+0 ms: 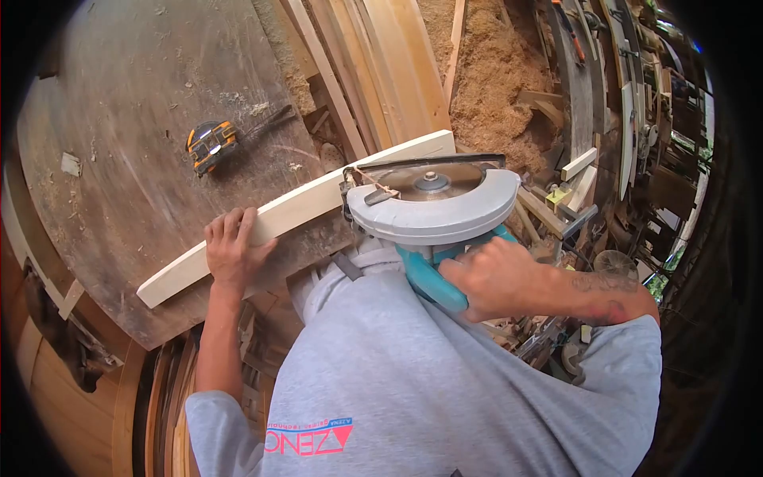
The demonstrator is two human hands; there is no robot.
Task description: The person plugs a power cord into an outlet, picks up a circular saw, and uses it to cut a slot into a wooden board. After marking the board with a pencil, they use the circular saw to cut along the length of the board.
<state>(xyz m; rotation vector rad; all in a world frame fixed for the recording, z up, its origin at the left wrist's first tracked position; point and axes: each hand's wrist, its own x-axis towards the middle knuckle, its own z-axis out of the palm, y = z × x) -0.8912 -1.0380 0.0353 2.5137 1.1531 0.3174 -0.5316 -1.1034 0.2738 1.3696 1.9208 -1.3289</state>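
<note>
A long pale wooden board (306, 208) lies slantwise over the front edge of the brown work table, its right end past the table's side. My left hand (237, 245) presses on the board's left half, fingers over the top. My right hand (497, 278) is wrapped round the teal handle of a circular saw (433, 208). The saw, with its grey guard and round blade, is at the board's right part, close to my body. Whether the blade touches the wood I cannot tell.
A yellow and black tape measure (211, 146) rests on the work table (119, 199). Long planks (381, 71) lie beyond the board, beside a heap of sawdust (497, 87). Wood offcuts (579, 163) and a metal clamp (580, 221) are at the right.
</note>
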